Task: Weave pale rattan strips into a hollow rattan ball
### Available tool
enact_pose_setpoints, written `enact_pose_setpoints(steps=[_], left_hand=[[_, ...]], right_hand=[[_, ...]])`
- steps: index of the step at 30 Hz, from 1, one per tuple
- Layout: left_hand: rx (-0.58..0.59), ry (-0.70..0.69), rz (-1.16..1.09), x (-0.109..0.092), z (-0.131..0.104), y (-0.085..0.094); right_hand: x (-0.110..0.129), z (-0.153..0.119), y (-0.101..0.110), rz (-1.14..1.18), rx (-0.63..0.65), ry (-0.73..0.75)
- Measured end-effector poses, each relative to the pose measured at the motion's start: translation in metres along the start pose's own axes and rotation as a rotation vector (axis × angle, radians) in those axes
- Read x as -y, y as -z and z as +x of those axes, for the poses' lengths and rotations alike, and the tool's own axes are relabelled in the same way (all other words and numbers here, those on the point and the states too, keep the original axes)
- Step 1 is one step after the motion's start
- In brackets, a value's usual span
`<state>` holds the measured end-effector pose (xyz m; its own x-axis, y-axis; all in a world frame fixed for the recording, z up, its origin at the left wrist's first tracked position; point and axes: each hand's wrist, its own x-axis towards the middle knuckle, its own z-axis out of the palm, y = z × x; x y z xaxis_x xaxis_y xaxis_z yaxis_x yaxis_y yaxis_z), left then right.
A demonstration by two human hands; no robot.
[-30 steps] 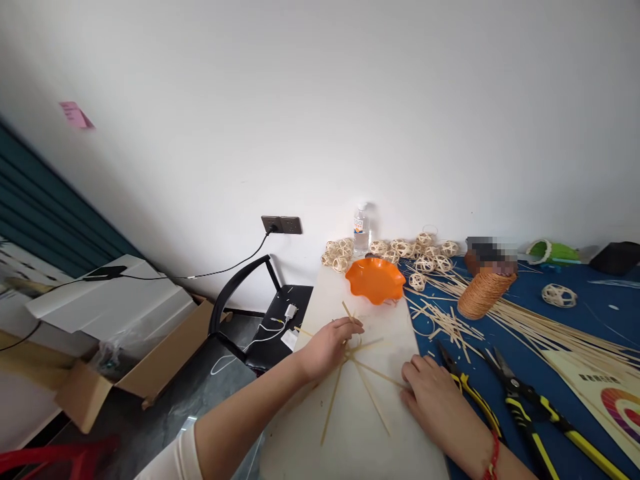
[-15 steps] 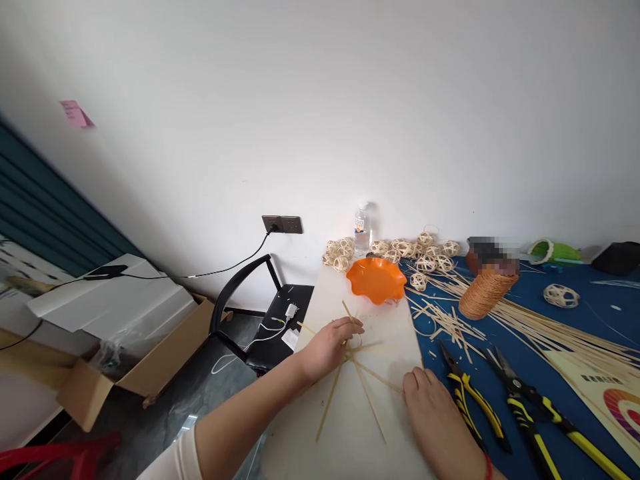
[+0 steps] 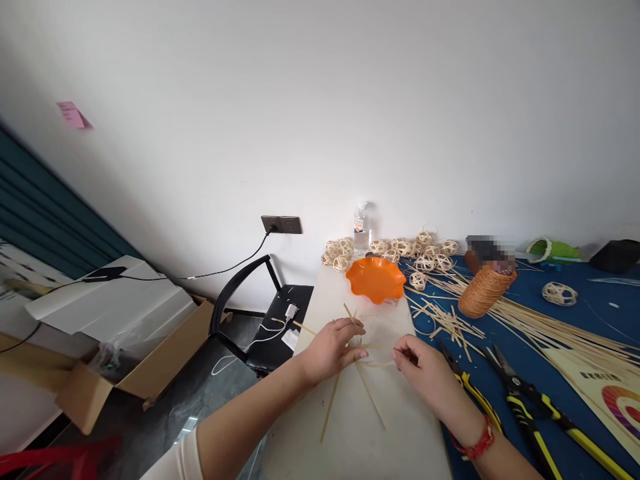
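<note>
left hand point(image 3: 334, 350): holding pale strips point(image 3: 329, 408) | right hand point(image 3: 419, 365): pinching one end, at right table point(image 3: 405, 443) edge | lower centre: bare

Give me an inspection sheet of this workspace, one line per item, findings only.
Surface: white tabletop, with a blue surface to its right.
Work in hand: thin strips crossed like spokes on the white tabletop.
Clutter: woven balls, orange dish and bottle toward the wall; loose pieces, twine spool, pliers and shears on the blue surface.
Hands: left hand over the crossing; right hand with fingertips at one strip's outer end, grip too small to confirm.
Cables: black cable plugged into a wall socket, running left; white cable with charger on the black chair.
Surroundings: open cardboard box at left; pink note on the wall.
</note>
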<state>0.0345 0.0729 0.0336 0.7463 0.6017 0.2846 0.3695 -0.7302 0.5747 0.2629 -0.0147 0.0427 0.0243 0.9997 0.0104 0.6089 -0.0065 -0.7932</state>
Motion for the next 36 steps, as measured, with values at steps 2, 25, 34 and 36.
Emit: enact_pose_setpoints(steps=[2,25,34,36], left_hand=[[-0.004,-0.001,0.001,0.000,0.001,-0.002],[-0.192,0.277,-0.138,-0.007,0.012,-0.014],[-0.228,0.334,-0.176,-0.008,0.014,-0.016],[-0.233,0.339,-0.186,-0.007,0.014,-0.016]], right_hand=[[0.008,0.009,-0.003,0.019,-0.015,0.016],[0.048,-0.047,-0.081,-0.557,0.060,0.828],[0.029,-0.050,-0.111,-0.650,0.175,0.917],[0.030,-0.049,-0.108,-0.645,0.180,0.918]])
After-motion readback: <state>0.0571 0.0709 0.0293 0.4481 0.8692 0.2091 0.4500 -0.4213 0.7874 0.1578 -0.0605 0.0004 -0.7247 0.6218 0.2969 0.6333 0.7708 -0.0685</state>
